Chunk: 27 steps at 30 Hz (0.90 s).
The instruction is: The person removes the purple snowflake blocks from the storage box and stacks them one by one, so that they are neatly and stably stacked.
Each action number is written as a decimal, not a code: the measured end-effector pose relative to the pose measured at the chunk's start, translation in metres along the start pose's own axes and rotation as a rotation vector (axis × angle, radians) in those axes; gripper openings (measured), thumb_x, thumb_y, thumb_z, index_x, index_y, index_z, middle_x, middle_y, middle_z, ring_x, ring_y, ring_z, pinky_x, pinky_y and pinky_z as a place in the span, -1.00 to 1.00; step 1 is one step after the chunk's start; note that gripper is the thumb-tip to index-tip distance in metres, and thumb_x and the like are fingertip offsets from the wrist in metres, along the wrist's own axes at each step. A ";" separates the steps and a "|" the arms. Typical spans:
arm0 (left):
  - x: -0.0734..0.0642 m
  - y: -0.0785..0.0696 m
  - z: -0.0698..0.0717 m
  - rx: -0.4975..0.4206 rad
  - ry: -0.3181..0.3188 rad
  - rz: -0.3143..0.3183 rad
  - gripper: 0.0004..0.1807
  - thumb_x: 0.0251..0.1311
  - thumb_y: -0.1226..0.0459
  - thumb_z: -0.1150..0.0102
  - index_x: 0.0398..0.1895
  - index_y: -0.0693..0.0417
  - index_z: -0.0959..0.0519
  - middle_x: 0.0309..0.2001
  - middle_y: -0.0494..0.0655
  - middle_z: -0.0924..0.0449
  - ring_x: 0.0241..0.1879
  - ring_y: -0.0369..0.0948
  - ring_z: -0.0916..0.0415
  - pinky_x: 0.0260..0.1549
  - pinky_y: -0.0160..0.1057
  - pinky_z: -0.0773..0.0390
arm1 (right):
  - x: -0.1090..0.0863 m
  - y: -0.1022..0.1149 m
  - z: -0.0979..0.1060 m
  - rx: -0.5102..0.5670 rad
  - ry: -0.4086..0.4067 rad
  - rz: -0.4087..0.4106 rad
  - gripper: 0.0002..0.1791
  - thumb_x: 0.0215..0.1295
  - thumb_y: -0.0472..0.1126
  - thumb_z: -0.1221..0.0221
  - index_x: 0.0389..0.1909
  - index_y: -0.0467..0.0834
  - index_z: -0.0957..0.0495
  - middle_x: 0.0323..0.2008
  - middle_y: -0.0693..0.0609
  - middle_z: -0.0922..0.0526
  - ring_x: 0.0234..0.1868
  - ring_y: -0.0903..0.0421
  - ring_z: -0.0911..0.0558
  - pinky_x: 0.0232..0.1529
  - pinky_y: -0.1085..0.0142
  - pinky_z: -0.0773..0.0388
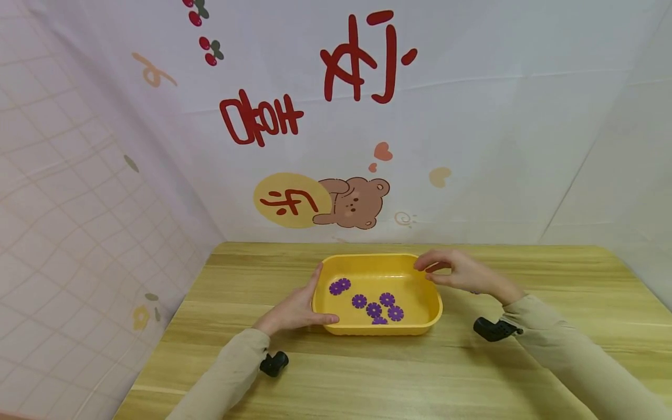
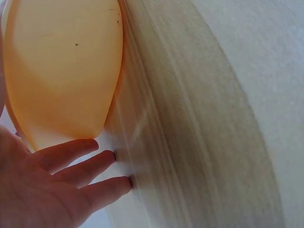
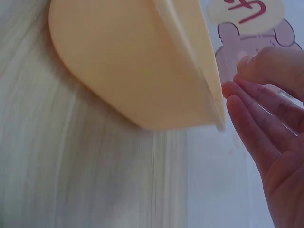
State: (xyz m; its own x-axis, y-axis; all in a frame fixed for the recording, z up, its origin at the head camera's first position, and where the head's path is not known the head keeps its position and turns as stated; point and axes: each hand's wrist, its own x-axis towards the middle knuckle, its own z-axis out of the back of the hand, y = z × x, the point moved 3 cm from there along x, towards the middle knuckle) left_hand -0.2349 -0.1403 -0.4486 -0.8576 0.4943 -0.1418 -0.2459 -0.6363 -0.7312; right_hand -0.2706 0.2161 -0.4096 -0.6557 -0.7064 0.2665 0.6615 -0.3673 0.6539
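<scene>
A yellow plastic tub (image 1: 429, 319) stands on the table with several purple notched snowflake discs (image 1: 374, 310) lying flat on its floor. At its left end, my left hand (image 1: 296, 306) touches the tub with the thumb over the near rim and the index finger along the left side. The left wrist view shows three straight, spread fingers beside the tub's outer wall. Above the far right corner hovers my right hand (image 1: 457, 271), fingers slightly bent, thumb apart, nothing visible between them. Its fingertips are beside the rim in the right wrist view.
Part of another purple piece (image 1: 475, 292) shows on the wooden table (image 1: 367, 379) below the right wrist. A white printed cloth (image 1: 472, 116) hangs behind the table and down the left side. Each sleeve has a black wrist device (image 1: 493, 329) on it.
</scene>
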 end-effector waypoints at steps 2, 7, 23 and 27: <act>0.000 0.000 0.000 0.001 0.000 0.003 0.37 -0.02 -0.13 -0.42 0.54 -0.05 0.45 0.24 0.23 -0.37 -0.27 -0.29 -0.53 0.00 -0.15 -0.47 | 0.004 0.002 -0.005 0.009 0.021 -0.004 -0.71 0.28 -0.45 -0.20 -0.01 -0.16 -0.60 -0.05 -0.16 -0.62 -0.05 -0.01 -0.60 -0.03 0.15 -0.55; -0.001 0.000 0.000 0.003 -0.002 0.007 0.37 -0.03 -0.13 -0.42 0.54 -0.05 0.45 0.33 0.24 -0.27 -0.20 -0.26 -0.52 0.07 -0.11 -0.43 | 0.015 0.008 -0.017 0.052 0.054 0.019 -0.71 0.28 -0.46 -0.18 -0.02 -0.16 -0.60 -0.07 -0.14 -0.62 -0.06 -0.09 -0.60 -0.04 0.14 -0.55; 0.002 0.000 0.000 -0.012 0.001 -0.010 0.36 -0.01 -0.10 -0.43 0.53 -0.08 0.47 0.21 0.24 -0.39 -0.29 -0.26 -0.54 -0.03 -0.15 -0.48 | 0.041 0.011 -0.054 0.163 0.162 -0.031 -0.73 0.29 -0.47 -0.17 0.01 -0.31 -0.57 -0.05 -0.21 -0.60 -0.02 -0.13 -0.58 0.01 0.11 -0.53; 0.003 0.000 0.000 -0.004 -0.006 -0.002 0.36 -0.01 -0.09 -0.44 0.53 -0.06 0.46 0.25 0.26 -0.35 -0.24 -0.25 -0.54 0.01 -0.14 -0.46 | 0.047 0.009 -0.060 0.191 0.206 -0.047 -0.72 0.30 -0.45 -0.15 0.02 -0.32 -0.56 -0.02 -0.20 -0.60 0.00 -0.12 -0.58 -0.01 0.14 -0.54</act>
State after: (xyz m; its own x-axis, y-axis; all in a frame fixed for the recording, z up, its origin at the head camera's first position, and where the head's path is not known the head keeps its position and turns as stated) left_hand -0.2372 -0.1392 -0.4491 -0.8597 0.4922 -0.1367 -0.2457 -0.6329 -0.7342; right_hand -0.2732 0.1436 -0.4334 -0.5830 -0.8068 0.0962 0.5388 -0.2953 0.7890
